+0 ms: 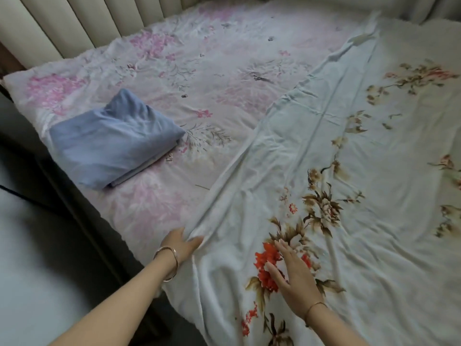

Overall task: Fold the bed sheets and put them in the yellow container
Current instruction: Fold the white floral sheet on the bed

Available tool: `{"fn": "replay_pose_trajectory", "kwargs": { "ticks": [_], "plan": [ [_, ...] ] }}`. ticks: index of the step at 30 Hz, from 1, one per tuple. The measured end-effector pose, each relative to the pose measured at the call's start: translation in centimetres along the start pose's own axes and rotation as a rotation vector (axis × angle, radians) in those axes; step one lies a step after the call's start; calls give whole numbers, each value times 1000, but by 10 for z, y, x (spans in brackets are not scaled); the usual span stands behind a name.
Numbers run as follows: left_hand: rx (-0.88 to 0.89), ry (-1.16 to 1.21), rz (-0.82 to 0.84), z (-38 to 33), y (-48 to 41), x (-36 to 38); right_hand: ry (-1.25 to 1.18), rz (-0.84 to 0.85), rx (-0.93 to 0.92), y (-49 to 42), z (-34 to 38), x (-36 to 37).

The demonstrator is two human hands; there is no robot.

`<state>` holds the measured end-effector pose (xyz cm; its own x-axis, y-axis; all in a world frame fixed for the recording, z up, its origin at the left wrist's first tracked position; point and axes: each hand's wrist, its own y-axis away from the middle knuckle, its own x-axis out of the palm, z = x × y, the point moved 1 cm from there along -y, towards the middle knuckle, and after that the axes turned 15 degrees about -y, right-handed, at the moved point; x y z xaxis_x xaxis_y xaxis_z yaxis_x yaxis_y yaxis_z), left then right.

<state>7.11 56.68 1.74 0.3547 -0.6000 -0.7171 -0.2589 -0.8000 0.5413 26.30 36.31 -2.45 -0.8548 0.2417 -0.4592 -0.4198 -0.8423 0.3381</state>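
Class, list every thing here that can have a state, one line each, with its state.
Pink-flowered fabric bed cover: spread flat, wrinkled.
Blue fabric sheet: folded into a bundle, lying on the pink cover.
White fabric sheet with orange and brown flowers: spread out, wrinkled, not yet folded.
Left hand: grips the white sheet's edge.
Right hand: fingers straight, resting on the white sheet.

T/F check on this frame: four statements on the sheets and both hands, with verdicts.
1. The blue sheet lies folded on the pink sheet. True.
2. The right hand grips a corner of the white sheet. False: it rests flat on the sheet, fingers straight.
3. The left hand holds the white sheet's edge. True.
4. A yellow container stands beside the blue sheet. False: no container is in view.
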Motion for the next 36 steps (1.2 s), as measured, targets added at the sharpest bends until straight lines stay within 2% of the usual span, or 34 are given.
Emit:
{"fn": "replay_pose_trajectory", "kwargs": {
  "ticks": [4, 7, 10, 14, 18, 20, 22, 26, 31, 36],
  "plan": [
    [12, -170, -182, 29, 13, -18, -116, -32, 31, 36, 13, 18],
    [-12, -276, -285, 36, 28, -13, -119, -152, 51, 68, -1, 30],
    [138, -532, -278, 35, 61, 23, -140, -226, 170, 114, -25, 45],
    [604, -665, -78, 15, 117, 96, -85, -306, 290, 179, -54, 48],
    [848, -926, 262, -19, 186, 183, -37, -472, 481, 256, -101, 15],
    [946, -905, 383, -28, 216, 220, -61, -586, 548, 294, -125, -2],
    [979, -870, 453, -33, 243, 252, -105, -661, 617, 333, -148, -17],
    [954, -968, 486, -40, 288, 319, -277, -782, 631, 405, -197, -34],
    [838, -1262, 366, -42, 308, 363, -579, -826, 620, 471, -253, -29],
    [738, -1349, 450, -57, 306, 372, -932, -777, 693, 495, -292, -23]
  ]
}}
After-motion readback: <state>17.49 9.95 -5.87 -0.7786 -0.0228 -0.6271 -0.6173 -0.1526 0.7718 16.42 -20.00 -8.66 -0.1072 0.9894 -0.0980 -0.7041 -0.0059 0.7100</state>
